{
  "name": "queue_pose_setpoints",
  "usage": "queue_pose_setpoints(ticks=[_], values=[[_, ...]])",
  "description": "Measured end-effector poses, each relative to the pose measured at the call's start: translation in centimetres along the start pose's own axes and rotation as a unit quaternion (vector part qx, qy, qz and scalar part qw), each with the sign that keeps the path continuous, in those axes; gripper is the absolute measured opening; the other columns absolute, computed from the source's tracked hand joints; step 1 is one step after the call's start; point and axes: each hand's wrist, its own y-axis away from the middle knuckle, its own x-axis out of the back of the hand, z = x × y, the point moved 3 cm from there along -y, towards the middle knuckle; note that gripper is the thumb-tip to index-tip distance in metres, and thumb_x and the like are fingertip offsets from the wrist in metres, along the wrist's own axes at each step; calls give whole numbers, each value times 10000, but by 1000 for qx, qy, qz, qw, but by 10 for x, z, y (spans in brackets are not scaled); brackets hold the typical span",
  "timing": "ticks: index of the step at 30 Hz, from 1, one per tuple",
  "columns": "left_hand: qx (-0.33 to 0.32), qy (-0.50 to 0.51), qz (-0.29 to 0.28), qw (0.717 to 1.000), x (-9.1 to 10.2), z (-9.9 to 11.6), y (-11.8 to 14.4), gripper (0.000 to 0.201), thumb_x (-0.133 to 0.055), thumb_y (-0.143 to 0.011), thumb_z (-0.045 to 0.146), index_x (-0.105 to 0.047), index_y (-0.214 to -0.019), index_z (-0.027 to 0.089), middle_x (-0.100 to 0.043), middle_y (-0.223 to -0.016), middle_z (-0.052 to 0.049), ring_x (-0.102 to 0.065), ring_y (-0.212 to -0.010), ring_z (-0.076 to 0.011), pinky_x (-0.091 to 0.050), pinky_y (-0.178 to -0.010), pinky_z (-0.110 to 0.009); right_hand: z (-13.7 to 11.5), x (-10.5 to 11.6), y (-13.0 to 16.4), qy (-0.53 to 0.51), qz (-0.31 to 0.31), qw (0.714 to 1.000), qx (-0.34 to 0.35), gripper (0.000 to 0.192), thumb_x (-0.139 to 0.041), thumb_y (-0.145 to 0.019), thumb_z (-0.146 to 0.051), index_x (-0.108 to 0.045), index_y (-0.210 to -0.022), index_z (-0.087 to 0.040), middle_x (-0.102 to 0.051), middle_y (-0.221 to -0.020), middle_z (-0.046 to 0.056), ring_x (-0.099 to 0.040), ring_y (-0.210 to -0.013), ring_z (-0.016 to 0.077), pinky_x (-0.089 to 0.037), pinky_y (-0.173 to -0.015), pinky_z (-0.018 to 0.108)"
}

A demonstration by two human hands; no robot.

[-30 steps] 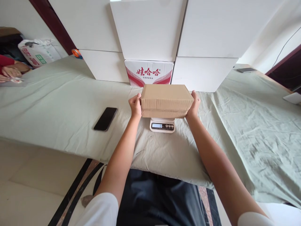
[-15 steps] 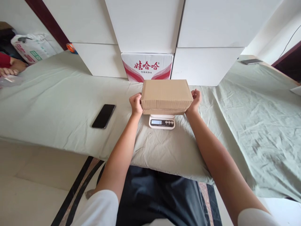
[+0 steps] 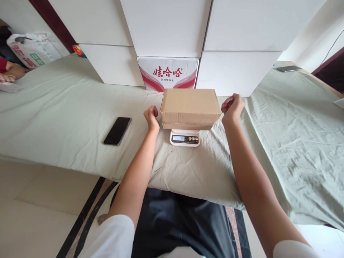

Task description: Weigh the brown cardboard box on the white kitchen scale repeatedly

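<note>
A brown cardboard box (image 3: 191, 102) rests on top of a small white kitchen scale (image 3: 185, 143), overhanging it on both sides. The box covers the scale's platform; only the front panel shows, its lit display giving a small number that looks like 78 or 70. Just off the box's left end is my left hand (image 3: 152, 116), fingers curled in and holding nothing. My right hand (image 3: 233, 106) is beside the right end with a gap to the box, its fingers loosely curled and nothing in them.
A black phone (image 3: 117, 131) lies left on the green cloth (image 3: 61, 118). White panels (image 3: 166, 28) and a white-and-red carton (image 3: 168, 74) stand behind the box. Another phone (image 3: 289, 68) lies at the far right. At the left edge are another person's hand (image 3: 7, 77) and a printed bag (image 3: 32, 50).
Both hands have let go of the cardboard box and moved apart from its ends, the right one farther. The box now sits on the scale, whose display went from 0 to a two-digit number.
</note>
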Motion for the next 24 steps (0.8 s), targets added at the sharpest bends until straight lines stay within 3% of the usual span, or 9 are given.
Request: queue_pose_setpoints(ticks=[3,5,9,12,17,24], values=[[4,1,5,1000,2,-3,-1,785,-645,-1086,734,-260,-581,273,-213,-591,61,-215,-575,-134,-196,-587,-350,-20,4,-11,133,-84,986,-54,556,-609,-1179,-487,-591,-675,-253,-594,-565,-10,-449,-419,98,-328,-408,256],[0,4,1,1000,3,0,-1,782,-655,-1056,757,-283,-568,272,-225,-573,62,-209,-557,-126,-174,-579,-346,-34,7,-11,224,-122,964,-81,509,-612,-1175,-523,-661,-751,-245,-704,-654,31,-566,-451,133,-445,-435,283],[-6,-4,-12,1000,1,11,0,755,-676,-1017,738,-309,-557,264,-258,-556,54,-223,-538,-117,-163,-581,-342,-60,7,5,334,-188,918,-106,445,-727,-1063,-691,-746,-959,-259,-820,-828,88,-830,-714,283,-734,-701,451],[-9,-22,-8,1000,0,16,0,754,-660,-1024,730,-286,-564,263,-262,-554,47,-235,-544,-121,-177,-588,-342,-70,4,15,376,-198,898,-113,546,-694,-1034,-789,-781,-1049,-251,-851,-887,131,-884,-858,353,-770,-794,513],[-14,-29,-8,999,2,14,0,739,-651,-1029,712,-299,-560,263,-269,-547,45,-258,-532,-121,-188,-577,-341,-64,3,12,411,-205,880,-124,713,-648,-1000,-919,-816,-1128,-238,-878,-971,167,-895,-956,377,-791,-877,551],[-10,-51,30,998,5,12,9,647,-624,-1017,791,-608,-686,236,-628,-736,-37,-622,-710,-167,-431,-610,-291,-57,7,9,372,-251,883,-138,751,-649,-969,-963,-804,-1189,-261,-864,-975,165,-889,-1049,403,-799,-933,585]])
